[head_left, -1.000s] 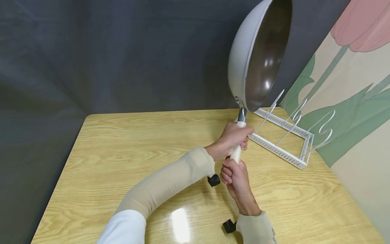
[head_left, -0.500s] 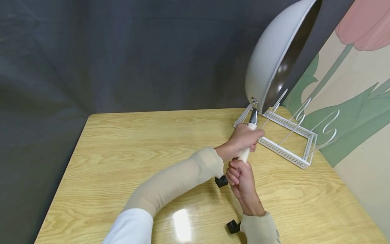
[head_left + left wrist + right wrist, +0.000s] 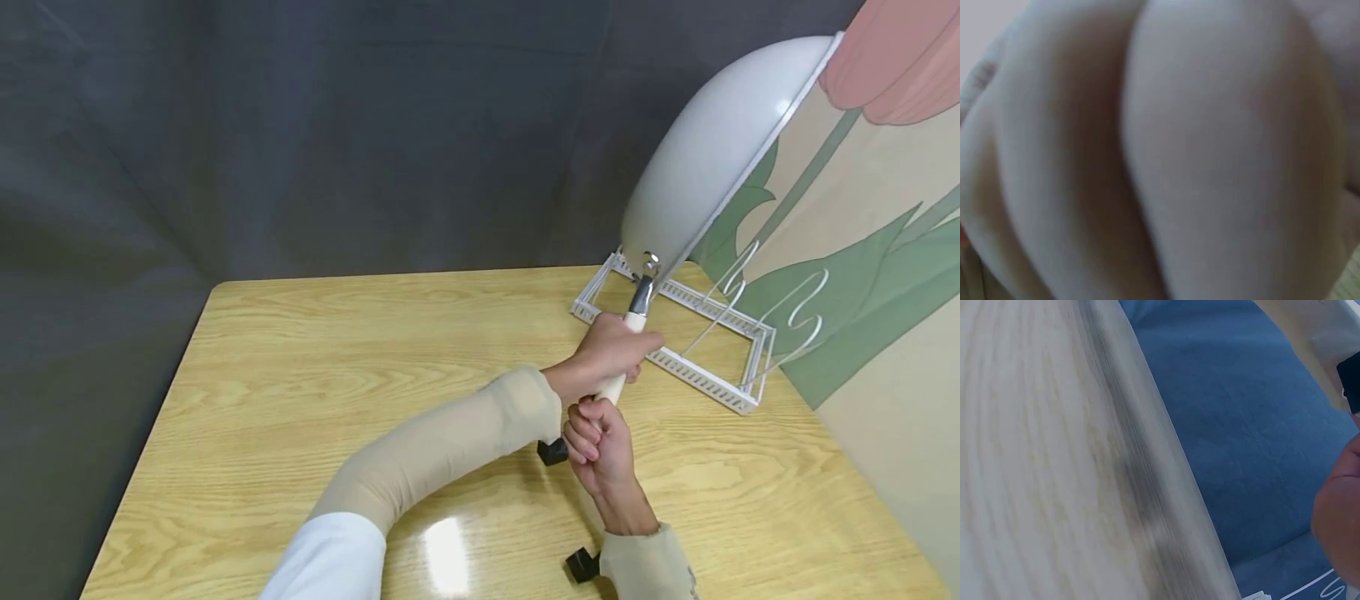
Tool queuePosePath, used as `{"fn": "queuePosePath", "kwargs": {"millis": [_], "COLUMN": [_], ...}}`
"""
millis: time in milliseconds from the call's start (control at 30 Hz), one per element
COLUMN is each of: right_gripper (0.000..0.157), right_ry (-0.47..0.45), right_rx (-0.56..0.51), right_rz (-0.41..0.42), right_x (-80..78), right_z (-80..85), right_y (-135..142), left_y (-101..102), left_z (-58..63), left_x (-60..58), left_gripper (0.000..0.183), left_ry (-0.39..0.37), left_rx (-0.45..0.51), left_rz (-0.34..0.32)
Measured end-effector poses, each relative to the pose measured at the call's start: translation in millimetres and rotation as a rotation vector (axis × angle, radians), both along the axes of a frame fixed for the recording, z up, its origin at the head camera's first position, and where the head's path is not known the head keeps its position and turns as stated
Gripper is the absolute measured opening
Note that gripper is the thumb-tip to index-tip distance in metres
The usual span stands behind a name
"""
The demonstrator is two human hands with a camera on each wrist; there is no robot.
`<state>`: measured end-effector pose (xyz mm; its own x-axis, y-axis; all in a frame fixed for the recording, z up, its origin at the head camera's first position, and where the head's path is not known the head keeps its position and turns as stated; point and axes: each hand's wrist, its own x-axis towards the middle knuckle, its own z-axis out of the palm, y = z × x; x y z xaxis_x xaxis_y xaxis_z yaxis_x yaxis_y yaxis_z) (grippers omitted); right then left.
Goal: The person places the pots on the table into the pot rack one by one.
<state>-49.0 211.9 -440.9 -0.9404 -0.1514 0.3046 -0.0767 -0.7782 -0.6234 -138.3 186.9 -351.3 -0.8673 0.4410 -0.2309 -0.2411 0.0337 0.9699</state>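
A large wok (image 3: 723,133), white outside, is held up at the back right in the head view, leaning right with its outer side facing me. Its cream handle (image 3: 612,388) joins the bowl through a metal neck (image 3: 642,296). My left hand (image 3: 611,348) grips the handle just below that neck. Lower down, my right hand (image 3: 602,442) has its fingers curled around the handle's end. Behind the bowl's lower part stands a white wire rack (image 3: 708,382); whether they touch, I cannot tell. Blurred fingers (image 3: 1229,156) fill the left wrist view.
The wood-grain table (image 3: 337,358) spreads left and in front of the rack. Upright wire dividers (image 3: 806,321) rise from the rack's right part. A dark curtain (image 3: 375,142) hangs behind, and a wall with a painted tulip (image 3: 892,75) borders the right side.
The wok has swung right and lower, tilting over toward the rack; its brown inside has turned out of sight. Both hands have shifted slightly right, still holding the handle.
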Motion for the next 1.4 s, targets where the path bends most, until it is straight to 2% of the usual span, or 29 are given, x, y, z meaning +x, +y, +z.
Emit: {"fn": "queuePosePath", "kwargs": {"millis": [267,433,900,1233,1400], "right_gripper": [0.035,0.031,0.032,0.034,0.034], "right_ry": [0.008,-0.004,0.067,0.099,0.118], "right_rx": [-0.068,-0.114,-0.208,-0.281,-0.302], "right_rz": [0.088,0.127,0.228,0.268,0.316], "right_x": [1.6,3.6,6.4,5.7,5.0], "right_z": [-3.5,-6.0,-9.0,-15.6,-18.9], "right_y": [4.9,8.6,13.9,14.3,14.1], "left_y": [3.6,5.0,11.8,15.3,17.1], "left_z": [-4.4,-6.2,-11.4,-18.3,-22.1], "left_x": [2.1,3.4,8.7,9.3,9.1], "left_gripper": [0.019,0.017,0.017,0.018,0.024], "left_ry": [0.026,0.055,0.027,0.018,0.031], "left_rx": [-0.020,-0.011,0.026,0.016,0.003], "left_rz": [-0.011,-0.033,-0.063,-0.092,-0.091]}}
